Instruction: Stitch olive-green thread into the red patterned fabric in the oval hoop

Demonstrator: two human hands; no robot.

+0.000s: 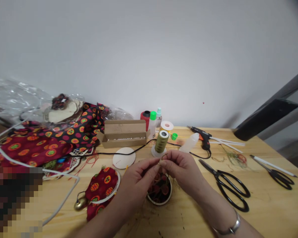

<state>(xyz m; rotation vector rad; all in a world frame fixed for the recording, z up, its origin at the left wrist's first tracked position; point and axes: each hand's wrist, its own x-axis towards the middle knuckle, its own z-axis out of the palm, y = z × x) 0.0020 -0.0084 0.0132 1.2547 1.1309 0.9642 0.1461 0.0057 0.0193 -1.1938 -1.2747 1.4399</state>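
My left hand [141, 177] and my right hand [182, 168] meet at the middle of the table, fingertips pinched together. Between them runs a thin olive-brown thread [164, 156], partly hidden by the fingers. Just below lies a round piece covered in dark patterned fabric [161, 195] with a pale rim; the left fingers cover its upper part. Behind the hands stands a spool of olive thread [162, 142]. Left of my left hand is a hoop-like round piece with red floral fabric [103, 185], a brass bell [80, 203] beside it.
Large black-handled scissors [228, 188] lie to the right, smaller scissors [278, 177] and a white pencil [275, 166] beyond. At the back are a glue gun [201, 135], a translucent bottle [190, 142] and an open cardboard box [125, 140]. Patterned fabric [49, 142] is heaped left.
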